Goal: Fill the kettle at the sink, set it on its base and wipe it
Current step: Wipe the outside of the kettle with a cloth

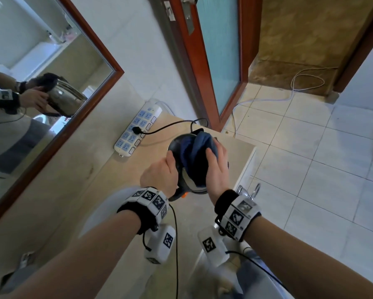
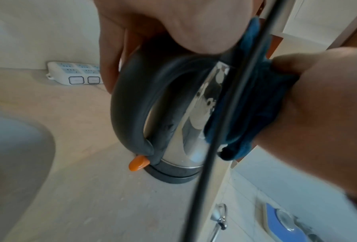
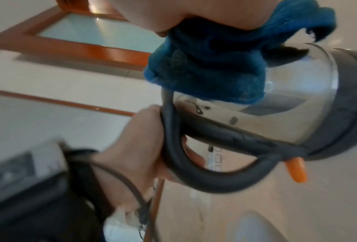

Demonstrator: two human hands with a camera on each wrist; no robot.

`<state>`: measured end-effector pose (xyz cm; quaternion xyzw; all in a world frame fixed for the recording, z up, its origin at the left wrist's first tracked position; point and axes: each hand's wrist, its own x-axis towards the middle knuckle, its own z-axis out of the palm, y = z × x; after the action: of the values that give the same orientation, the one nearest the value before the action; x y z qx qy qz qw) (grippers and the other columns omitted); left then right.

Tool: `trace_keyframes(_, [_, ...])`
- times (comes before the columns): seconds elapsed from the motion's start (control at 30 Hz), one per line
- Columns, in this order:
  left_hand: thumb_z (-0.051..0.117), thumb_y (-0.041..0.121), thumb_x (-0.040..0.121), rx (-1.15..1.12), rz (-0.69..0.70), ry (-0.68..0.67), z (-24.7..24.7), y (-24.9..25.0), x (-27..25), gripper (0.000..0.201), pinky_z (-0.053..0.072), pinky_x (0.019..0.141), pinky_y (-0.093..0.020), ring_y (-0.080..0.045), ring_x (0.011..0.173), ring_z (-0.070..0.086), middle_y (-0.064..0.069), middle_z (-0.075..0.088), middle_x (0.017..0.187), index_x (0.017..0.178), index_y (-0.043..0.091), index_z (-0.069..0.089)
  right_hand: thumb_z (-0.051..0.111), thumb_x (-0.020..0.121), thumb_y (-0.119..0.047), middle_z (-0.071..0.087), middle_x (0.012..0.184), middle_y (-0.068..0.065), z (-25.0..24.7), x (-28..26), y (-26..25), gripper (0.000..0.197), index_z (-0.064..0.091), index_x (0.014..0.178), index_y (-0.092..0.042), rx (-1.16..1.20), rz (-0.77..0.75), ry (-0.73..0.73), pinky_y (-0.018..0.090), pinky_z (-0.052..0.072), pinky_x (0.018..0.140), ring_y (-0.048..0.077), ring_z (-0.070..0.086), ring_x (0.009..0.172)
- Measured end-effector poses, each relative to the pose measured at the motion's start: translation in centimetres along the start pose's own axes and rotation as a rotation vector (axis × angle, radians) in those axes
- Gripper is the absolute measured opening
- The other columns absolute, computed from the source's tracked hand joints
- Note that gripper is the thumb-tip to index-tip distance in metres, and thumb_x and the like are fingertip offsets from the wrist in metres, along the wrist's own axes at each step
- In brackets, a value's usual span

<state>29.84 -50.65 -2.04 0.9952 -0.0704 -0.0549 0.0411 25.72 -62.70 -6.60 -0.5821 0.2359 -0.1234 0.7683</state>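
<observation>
The kettle [image 1: 177,145] stands on its base [image 2: 173,177] on the counter [image 1: 108,169], power strip [image 1: 138,130] at its ten o'clock; from the head view the cloth [image 1: 194,152] and hands hide most of it. The left hand [image 1: 159,173] wraps tight round the handle [image 2: 127,104] at eight o'clock. The right hand [image 1: 218,167] at three o'clock clutches the bunched blue cloth against the steel side, its fingertips out of sight.

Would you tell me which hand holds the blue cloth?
The right hand holds the blue cloth against the kettle; the left hand grips only the handle.
</observation>
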Motion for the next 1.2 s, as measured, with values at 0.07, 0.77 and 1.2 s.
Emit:
trace_keyframes(0.07, [0.011, 0.040, 0.103, -0.069, -0.045, -0.023, 0.0, 0.4, -0.3, 0.062, 0.045, 0.078, -0.037, -0.035, 0.094, 0.063, -0.017, 0.068, 0.099, 0.109, 0.007, 0.063, 0.039, 0.096, -0.033, 0.036, 0.149, -0.004, -0.4, -0.2, 2.0, 0.051, 0.036, 0.145, -0.022, -0.047, -0.019, 0.041, 0.028, 0.022, 0.117, 0.008, 0.032, 0.138])
trace_keyframes(0.77, [0.006, 0.050, 0.100, -0.200, -0.147, 0.004, 0.8, 0.9, -0.9, 0.071, 0.046, 0.089, -0.043, -0.036, 0.099, 0.063, -0.017, 0.068, 0.102, 0.106, 0.010, 0.064, 0.034, 0.101, -0.027, 0.045, 0.142, 0.009, -3.8, 1.0, 4.8, 0.044, 0.039, 0.143, -0.017, -0.309, 0.229, -0.040, 0.036, 0.036, 0.111, 0.028, 0.045, 0.130])
trace_keyframes(1.2, [0.021, 0.053, 0.096, 0.050, -0.191, 0.032, -3.0, -1.4, -0.9, 0.053, 0.050, 0.074, -0.034, -0.027, 0.073, 0.062, -0.005, 0.067, 0.081, 0.088, 0.017, 0.059, 0.037, 0.097, -0.020, 0.057, 0.100, 0.007, -2.9, 5.8, -6.1, 0.028, 0.053, 0.118, -0.012, -0.519, 0.050, -0.002, 0.028, 0.037, 0.078, 0.025, 0.054, 0.091])
